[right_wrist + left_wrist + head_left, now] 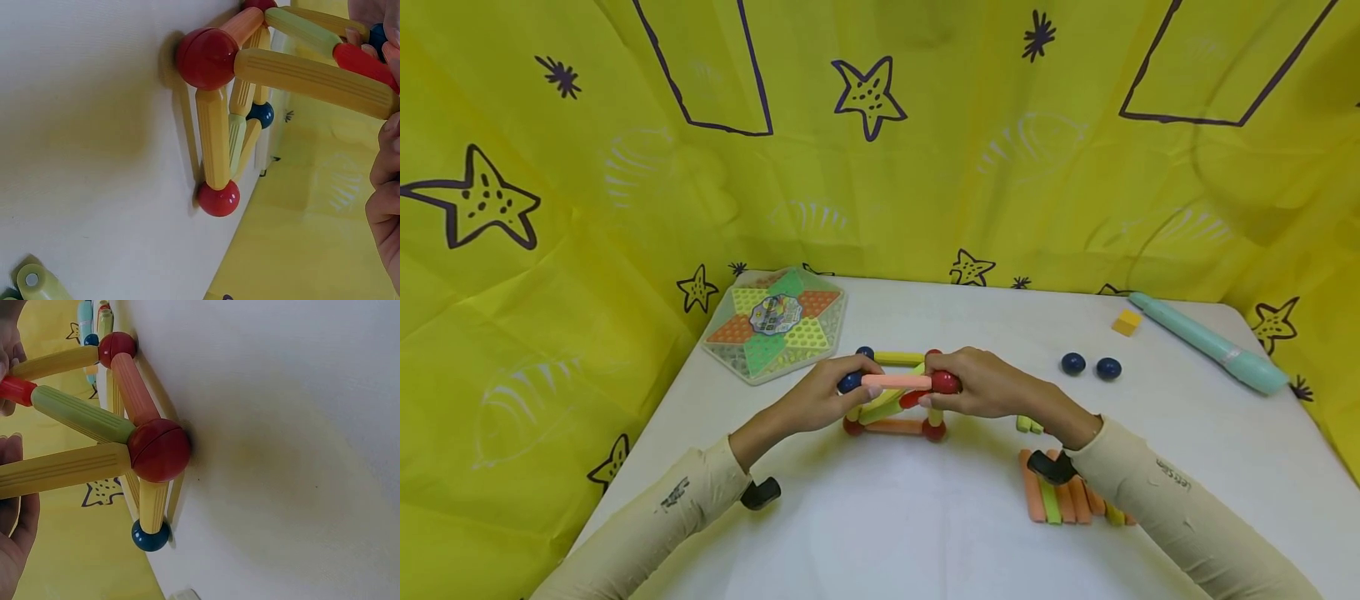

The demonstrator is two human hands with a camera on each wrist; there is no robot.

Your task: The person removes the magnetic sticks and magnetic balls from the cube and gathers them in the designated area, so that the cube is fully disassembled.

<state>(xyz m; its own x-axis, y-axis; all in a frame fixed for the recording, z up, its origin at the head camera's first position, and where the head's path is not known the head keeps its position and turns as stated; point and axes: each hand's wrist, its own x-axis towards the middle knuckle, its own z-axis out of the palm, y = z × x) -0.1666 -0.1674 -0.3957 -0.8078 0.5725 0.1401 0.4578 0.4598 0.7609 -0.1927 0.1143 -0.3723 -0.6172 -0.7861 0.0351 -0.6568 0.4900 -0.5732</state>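
A frame of magnetic rods and balls stands on the white table in front of me. Along its top edge nearest me lies a salmon rod (898, 382) between a blue ball (850, 382) and a red ball (946, 382). My left hand (820, 395) pinches the blue ball, its thumb at the rod's left end. On the other side, my right hand (988, 383) grips the red ball. Below, a light green rod (81, 414) slants up from a lower red ball (159, 450) to a red rod (365, 64). Yellow rods (315, 81) form the uprights.
Two loose blue balls (1073, 363) lie to the right, with a yellow block (1126, 322) and a teal tube-like object (1210, 342) behind. Spare rods (1051, 504) lie partly under my right forearm. A hexagonal star-patterned game board (745, 354) sits at back left, before a yellow curtain (917, 192).
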